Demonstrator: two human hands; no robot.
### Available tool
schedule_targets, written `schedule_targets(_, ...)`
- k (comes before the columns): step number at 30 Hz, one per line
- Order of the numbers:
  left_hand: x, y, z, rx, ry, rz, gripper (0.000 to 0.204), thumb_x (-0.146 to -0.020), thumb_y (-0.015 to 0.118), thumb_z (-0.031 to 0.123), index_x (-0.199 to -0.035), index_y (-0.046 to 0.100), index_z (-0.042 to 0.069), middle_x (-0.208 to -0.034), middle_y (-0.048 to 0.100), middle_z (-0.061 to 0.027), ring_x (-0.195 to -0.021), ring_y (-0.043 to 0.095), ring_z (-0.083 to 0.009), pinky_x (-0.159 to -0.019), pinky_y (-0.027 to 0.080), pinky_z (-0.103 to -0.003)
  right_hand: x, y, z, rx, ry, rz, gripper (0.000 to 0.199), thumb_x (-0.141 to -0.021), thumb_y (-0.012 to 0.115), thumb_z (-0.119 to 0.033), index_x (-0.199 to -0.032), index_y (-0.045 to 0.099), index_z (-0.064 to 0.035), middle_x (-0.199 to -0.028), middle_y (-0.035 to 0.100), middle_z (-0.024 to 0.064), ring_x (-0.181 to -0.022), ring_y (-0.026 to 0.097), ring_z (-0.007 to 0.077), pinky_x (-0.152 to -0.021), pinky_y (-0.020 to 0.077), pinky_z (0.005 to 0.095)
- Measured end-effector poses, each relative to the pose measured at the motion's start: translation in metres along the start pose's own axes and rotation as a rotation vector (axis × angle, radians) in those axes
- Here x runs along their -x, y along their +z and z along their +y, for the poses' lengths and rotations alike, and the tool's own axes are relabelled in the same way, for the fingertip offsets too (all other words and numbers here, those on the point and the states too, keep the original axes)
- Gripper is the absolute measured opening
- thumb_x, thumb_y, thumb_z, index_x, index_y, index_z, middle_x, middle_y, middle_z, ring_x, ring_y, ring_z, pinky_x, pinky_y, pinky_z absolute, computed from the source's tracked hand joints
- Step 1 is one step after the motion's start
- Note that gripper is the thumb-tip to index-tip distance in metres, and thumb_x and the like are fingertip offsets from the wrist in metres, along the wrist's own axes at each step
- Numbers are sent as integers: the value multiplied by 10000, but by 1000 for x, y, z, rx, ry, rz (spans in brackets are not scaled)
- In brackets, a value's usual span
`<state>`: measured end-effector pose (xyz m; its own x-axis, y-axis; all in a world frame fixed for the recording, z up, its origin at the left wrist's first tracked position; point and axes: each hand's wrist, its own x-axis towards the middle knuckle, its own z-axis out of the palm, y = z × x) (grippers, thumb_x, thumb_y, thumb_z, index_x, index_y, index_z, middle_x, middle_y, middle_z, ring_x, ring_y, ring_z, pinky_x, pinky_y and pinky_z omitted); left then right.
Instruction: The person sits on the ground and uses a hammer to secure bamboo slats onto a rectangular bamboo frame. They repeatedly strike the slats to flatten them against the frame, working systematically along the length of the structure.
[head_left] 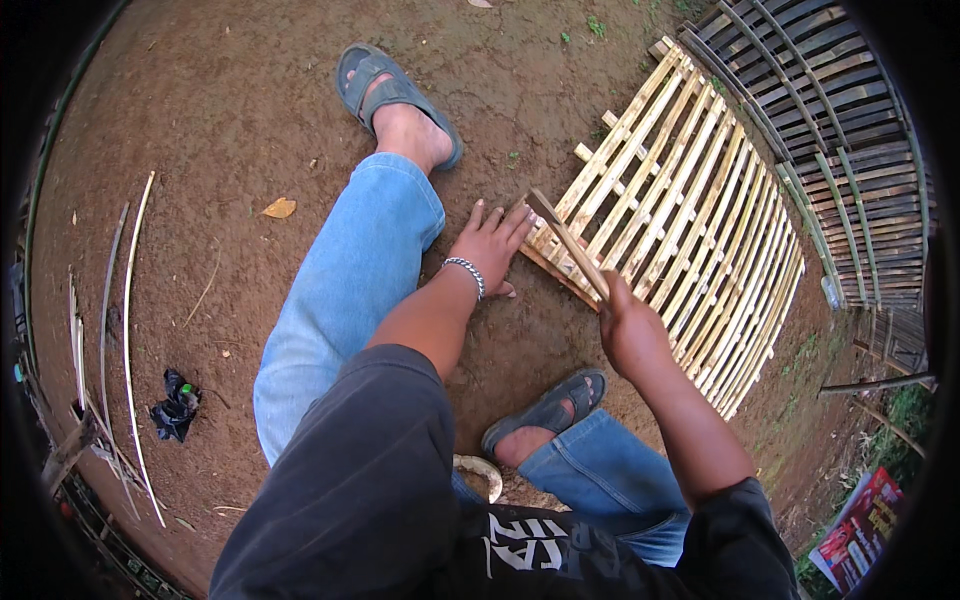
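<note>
A lattice panel of pale bamboo slats (690, 210) lies on the ground to the right, with crosspieces sticking out along its upper left edge. My left hand (490, 243), with a chain bracelet at the wrist, has its fingers stretched out and the fingertips at the panel's near left corner. Whether it presses on the slats I cannot tell. My right hand (637, 328) is closed round the lower end of a long, narrow brownish tool (568, 243). The tool slants over the panel's near edge, its far end beside my left fingertips. Its exact kind is unclear.
A darker bamboo fence (820, 100) stands beyond the panel. Loose bamboo strips (130, 300) and a crumpled black plastic bag (176, 405) lie on the dirt at left. A red printed sheet (865, 530) is at lower right. My sandalled feet (395, 100) are spread apart.
</note>
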<state>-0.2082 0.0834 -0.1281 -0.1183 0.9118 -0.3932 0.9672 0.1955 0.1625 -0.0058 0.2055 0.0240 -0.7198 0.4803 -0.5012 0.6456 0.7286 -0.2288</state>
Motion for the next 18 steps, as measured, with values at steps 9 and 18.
schedule_targets(9, -3, -9, 2, -15, 7, -21, 1245, -764, 812, 647, -1672, 162, 95, -1758, 84, -98, -1557, 315, -296, -1279, 175, -573, 13, 61, 48, -72, 77, 9, 509, -926, 612, -95, -1419, 484, -93, -947, 718, 278, -881, 712, 460, -783, 562, 549)
schedule_targets(18, -2, -9, 4, -35, -24, -44, 1274, -771, 801, 658, -1676, 115, 81, -1761, 87, -111, -1557, 319, -302, -1280, 162, -573, 33, 31, 55, -352, 200, 326, 443, -1048, 591, -204, -1454, 451, -97, -976, 715, 288, -889, 731, 429, -744, 570, 525)
